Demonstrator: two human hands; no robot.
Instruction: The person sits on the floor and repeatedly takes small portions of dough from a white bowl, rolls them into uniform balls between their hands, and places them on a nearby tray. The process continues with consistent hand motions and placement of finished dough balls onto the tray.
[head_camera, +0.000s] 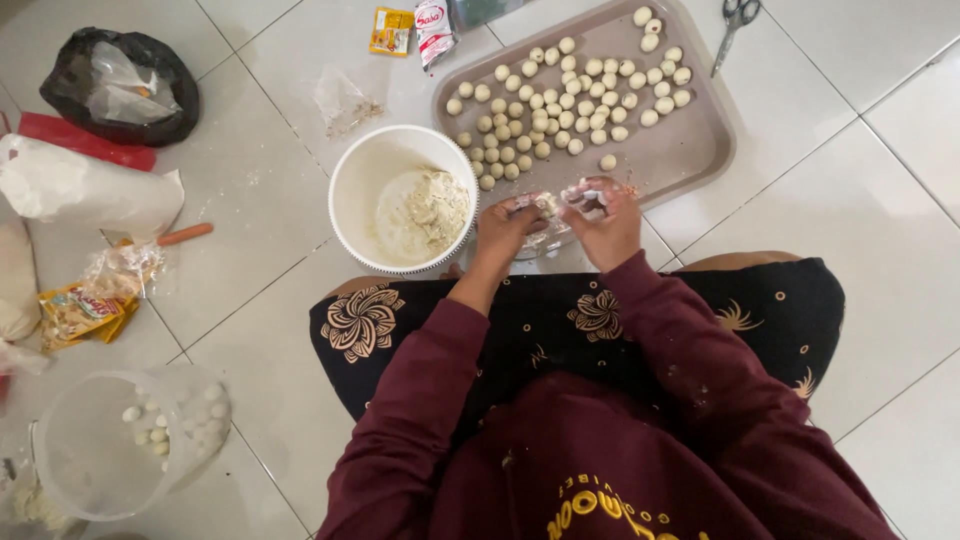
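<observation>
- Your left hand (505, 228) and right hand (605, 222) meet just over the near edge of the tray (700, 150). The fingers (592, 192) of both hands are curled shut around a small lump of dough (547, 207), pinched between them and coated in flour.
- The dough lump sits between your hands, directly beside the white bowl (350, 190), which holds loose flour mix against its right wall.
- Finished dough balls (560, 100) lie in close rows across the tray, several touching.
- Risk: sticky, floured fingers may tear the lump or drop crumbs onto the floor, since your hands work at the tray's edge rather than above it.
- Risk: a new ball placed against the crowded rows may stick to its neighbours.
- Risk: your left wrist is near the bowl rim; a nudge may tip flour out.
- Surface: you sit on a pale tiled floor (880, 200), dusted with flour. Scissors (737, 20) lie beyond the tray; sachets (412, 28), a black bag (120, 85) and a clear tub (100, 450) lie well apart to the left.
</observation>
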